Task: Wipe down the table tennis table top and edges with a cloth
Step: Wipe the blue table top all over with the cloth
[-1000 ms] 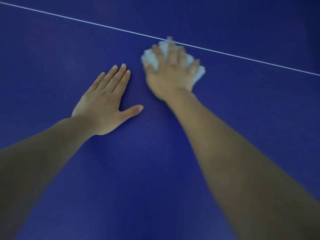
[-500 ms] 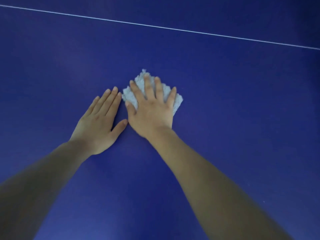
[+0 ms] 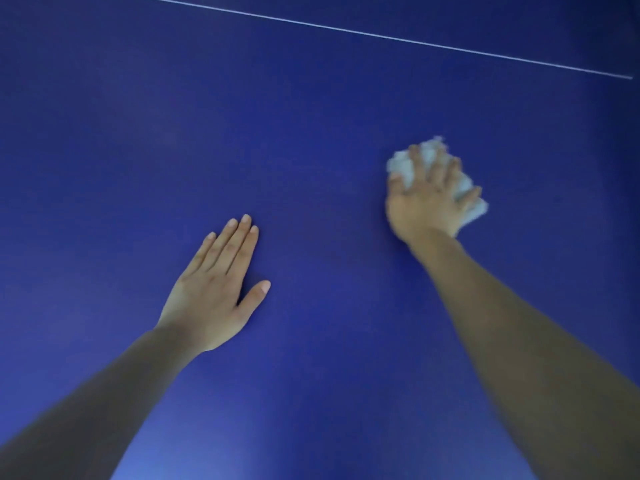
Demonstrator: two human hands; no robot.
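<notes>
While the left hand (image 3: 214, 292) lies flat on the blue table top (image 3: 311, 133), fingers straight and together, thumb out toward 3 o'clock, holding nothing, the right hand (image 3: 427, 199) presses down on a white cloth (image 3: 403, 166). Fingers spread over the crumpled cloth; view blurred, so any curl round it is unclear. Cloth sits on the table at about 2 o'clock from the left hand, well apart. Thin white line (image 3: 381, 36) crosses at 12 o'clock.
</notes>
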